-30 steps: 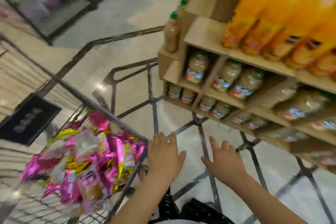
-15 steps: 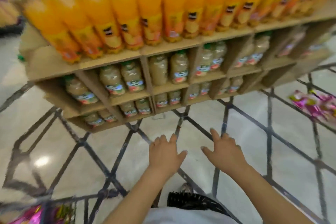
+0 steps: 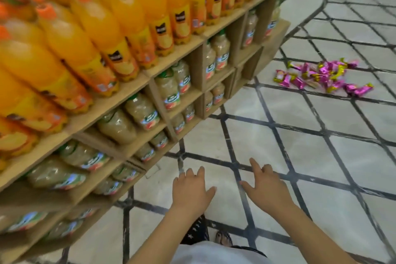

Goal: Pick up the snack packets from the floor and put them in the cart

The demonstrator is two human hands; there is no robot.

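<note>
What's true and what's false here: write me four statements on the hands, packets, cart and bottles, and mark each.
1. The left hand and right hand hold nothing. True.
2. The packets lie on the floor. True.
3. A cart stands beside the packets. False: no cart is in view.
4. The top bottles are green. False: the top bottles are orange.

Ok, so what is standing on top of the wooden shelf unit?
Rows of orange drink bottles cover the top board of the shelf unit. Bottles farther back are hidden by the front rows, so their number cannot be told.
</note>
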